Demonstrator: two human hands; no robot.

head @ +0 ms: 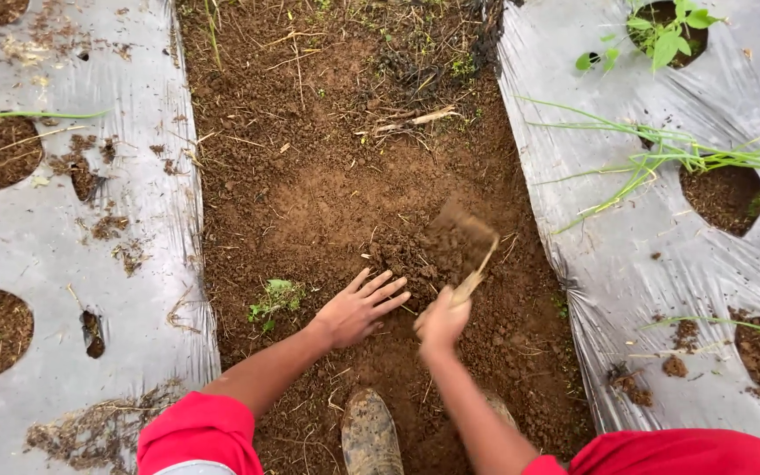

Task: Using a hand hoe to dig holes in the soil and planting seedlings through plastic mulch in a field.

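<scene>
My left hand (360,307) lies flat on the brown soil path (310,176), fingers spread, holding nothing. My right hand (442,322) grips the wooden handle of a small hand hoe (464,237), whose soil-coated blade is blurred just above a loosened clump of earth. The two hands are close together, the left just beside the blade's dug patch. A small green weed (274,299) grows left of my left hand. My sleeves are red.
Grey plastic mulch sheets (81,246) (661,264) flank the path, with round planting holes holding soil and thin green shoots (688,154). A leafy seedling (661,35) sits at top right. My muddy boot (369,435) stands on the path below my hands.
</scene>
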